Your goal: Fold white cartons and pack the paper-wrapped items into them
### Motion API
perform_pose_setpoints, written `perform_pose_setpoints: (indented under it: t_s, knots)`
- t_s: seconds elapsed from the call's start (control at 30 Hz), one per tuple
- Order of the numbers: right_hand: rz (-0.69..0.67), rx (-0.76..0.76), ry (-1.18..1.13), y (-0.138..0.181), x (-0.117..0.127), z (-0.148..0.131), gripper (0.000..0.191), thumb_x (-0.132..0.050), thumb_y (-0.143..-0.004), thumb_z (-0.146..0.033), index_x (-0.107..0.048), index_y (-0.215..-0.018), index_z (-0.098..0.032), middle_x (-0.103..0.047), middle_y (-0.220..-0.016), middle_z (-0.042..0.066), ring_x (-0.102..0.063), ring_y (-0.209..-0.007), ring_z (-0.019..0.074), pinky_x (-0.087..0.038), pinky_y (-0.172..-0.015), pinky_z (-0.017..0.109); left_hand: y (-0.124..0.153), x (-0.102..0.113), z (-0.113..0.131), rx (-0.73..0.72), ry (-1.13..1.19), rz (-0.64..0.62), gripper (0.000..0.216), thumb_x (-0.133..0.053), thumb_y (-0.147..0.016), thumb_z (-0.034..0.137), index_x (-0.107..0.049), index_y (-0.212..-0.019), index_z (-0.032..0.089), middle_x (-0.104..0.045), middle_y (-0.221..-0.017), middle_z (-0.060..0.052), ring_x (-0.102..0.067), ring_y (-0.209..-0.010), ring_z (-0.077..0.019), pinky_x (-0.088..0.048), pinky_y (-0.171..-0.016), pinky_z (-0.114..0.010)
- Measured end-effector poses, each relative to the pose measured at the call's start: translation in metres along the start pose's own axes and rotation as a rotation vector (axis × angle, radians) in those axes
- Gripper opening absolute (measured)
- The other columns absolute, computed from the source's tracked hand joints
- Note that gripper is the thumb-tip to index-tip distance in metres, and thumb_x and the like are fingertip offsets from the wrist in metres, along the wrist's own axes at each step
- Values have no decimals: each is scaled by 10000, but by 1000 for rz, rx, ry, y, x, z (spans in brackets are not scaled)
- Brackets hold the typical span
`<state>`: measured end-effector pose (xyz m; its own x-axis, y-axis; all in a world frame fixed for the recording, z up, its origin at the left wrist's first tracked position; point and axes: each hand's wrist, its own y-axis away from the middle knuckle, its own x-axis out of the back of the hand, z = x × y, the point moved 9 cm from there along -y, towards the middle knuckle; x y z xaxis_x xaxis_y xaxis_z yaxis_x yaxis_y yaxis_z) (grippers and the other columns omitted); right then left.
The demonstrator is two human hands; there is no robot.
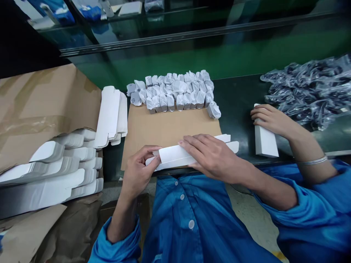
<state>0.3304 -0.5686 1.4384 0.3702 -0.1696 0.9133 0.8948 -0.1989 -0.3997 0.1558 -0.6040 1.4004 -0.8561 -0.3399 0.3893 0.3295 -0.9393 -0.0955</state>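
Observation:
A long white folding carton lies across the near edge of a brown cardboard sheet. My left hand pinches the carton's left end flap between thumb and fingers. From the right, my right hand covers the carton's middle and grips it with its fingers laid over the top. Just beyond the cardboard sheet, several small white wrapped packets stand in rows.
Stacks of flat white carton blanks fill an open brown box at left. More blanks lean beside it. A co-worker's hand with a bangle rests on a closed white box. Bagged dark items pile up at right.

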Motion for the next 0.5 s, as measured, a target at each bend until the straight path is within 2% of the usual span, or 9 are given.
perform_pose_setpoints:
  t_s: [0.07,0.13,0.17,0.23,0.27,0.33,0.4,0.43,0.5]
  knots:
    - [25,8,103,0,-1,-7,399,-460,-940,-159,-533,-1297,5,-649,-1210,241,-627,-1078,325,-524,-905,462,-5,7,0,-36,-75,71,100,-684,-770,192,-746,-849,192,-738,-763,-1,-663,-676,-114,-486,-575,-173]
    - [70,17,133,0,0,-7,344,-425,-935,-99,-581,-1229,-10,-687,-1144,211,-654,-1032,297,-542,-879,424,-10,14,-4,-38,-54,106,48,-695,-750,167,-737,-766,184,-727,-726,-1,-650,-642,-108,-471,-547,-167]
    - [88,8,132,0,1,-3,330,-427,-931,-88,-594,-1207,-19,-699,-1124,196,-664,-1011,282,-550,-864,403,-12,16,-6,-30,11,98,71,-701,-755,179,-739,-815,185,-723,-714,-1,-650,-623,-112,-475,-537,-174]
    - [147,-84,148,0,5,13,308,-467,-937,-128,-597,-1199,-30,-709,-1105,183,-677,-975,266,-560,-832,375,-11,19,-6,-42,216,101,273,-680,-815,247,-694,-1086,214,-739,-772,-9,-677,-625,-137,-520,-555,-214]
    - [195,-169,169,0,9,24,312,-497,-943,-177,-593,-1205,-36,-712,-1097,180,-682,-954,262,-564,-811,366,-8,22,-2,-87,321,152,365,-642,-862,287,-623,-1222,233,-749,-839,-21,-698,-655,-152,-549,-586,-246]
    - [319,-361,233,2,17,40,373,-543,-948,-281,-579,-1225,-35,-716,-1071,187,-688,-906,266,-566,-758,364,4,23,12,-230,445,285,459,-557,-929,381,-493,-1364,250,-742,-1027,-69,-730,-800,-189,-591,-710,-322]
    - [414,-446,258,2,19,35,423,-549,-946,-300,-552,-1265,-23,-708,-1084,204,-685,-921,282,-561,-765,380,16,6,26,-341,454,321,601,-547,-913,523,-413,-1424,236,-655,-1259,-129,-690,-1055,-239,-567,-888,-382]
    - [417,-423,235,-2,15,25,434,-541,-945,-267,-529,-1294,-9,-696,-1119,220,-676,-970,296,-558,-802,394,17,-10,29,-332,440,272,741,-569,-873,594,-326,-1476,236,-576,-1371,-154,-629,-1181,-264,-534,-966,-403]
    - [349,-298,76,-11,3,0,497,-538,-934,-235,-466,-1355,20,-637,-1241,256,-628,-1115,322,-537,-910,423,15,-30,25,-242,395,286,923,-642,-823,592,-157,-1527,244,-482,-1452,-177,-577,-1246,-269,-513,-996,-395]
